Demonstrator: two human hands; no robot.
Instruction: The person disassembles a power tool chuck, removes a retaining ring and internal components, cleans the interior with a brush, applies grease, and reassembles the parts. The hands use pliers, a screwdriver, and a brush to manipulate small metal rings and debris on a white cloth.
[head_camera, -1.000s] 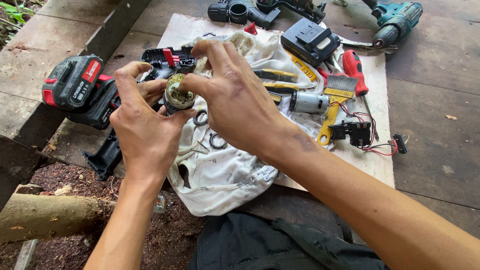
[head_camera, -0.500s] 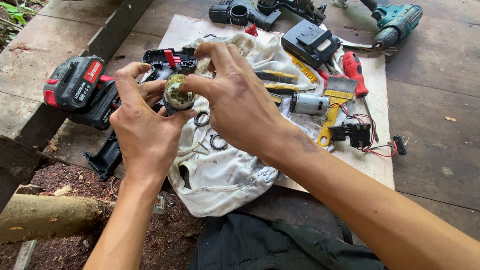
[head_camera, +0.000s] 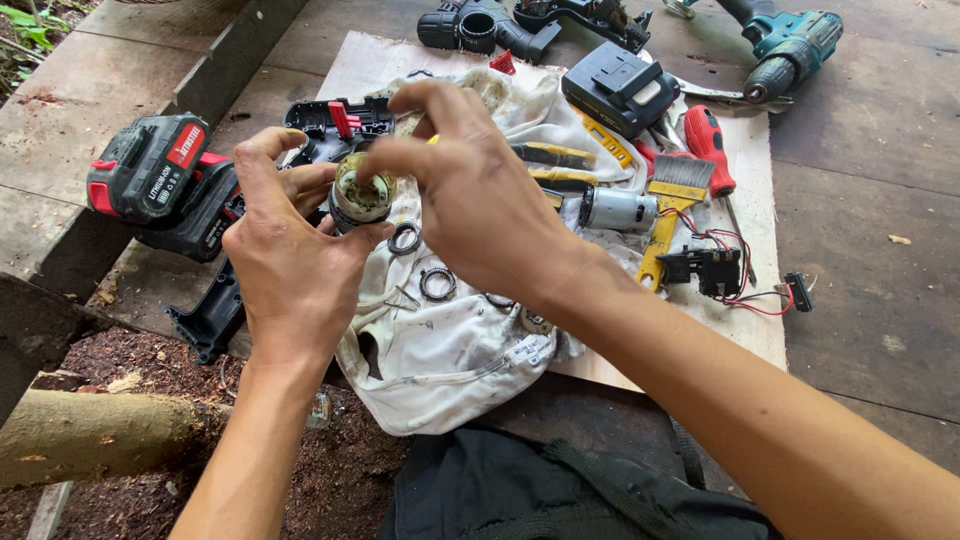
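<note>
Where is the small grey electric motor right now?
In the head view, the grey motor lies right of centre on the white cloth, just left of the yellow-handled brush and below the black battery pack, beyond the right hand.

The left hand (head_camera: 290, 255) cups a greasy, round metal gear housing (head_camera: 360, 195) while the right hand (head_camera: 480, 205) pinches its top with the fingertips. Below them a stained white cloth (head_camera: 450, 350) carries two small toothed metal rings (head_camera: 437, 284). A yellow-handled brush (head_camera: 668, 205) lies beside a grey cylindrical motor (head_camera: 615, 210); a red-and-black battery pack (head_camera: 150, 165) sits at left.
</note>
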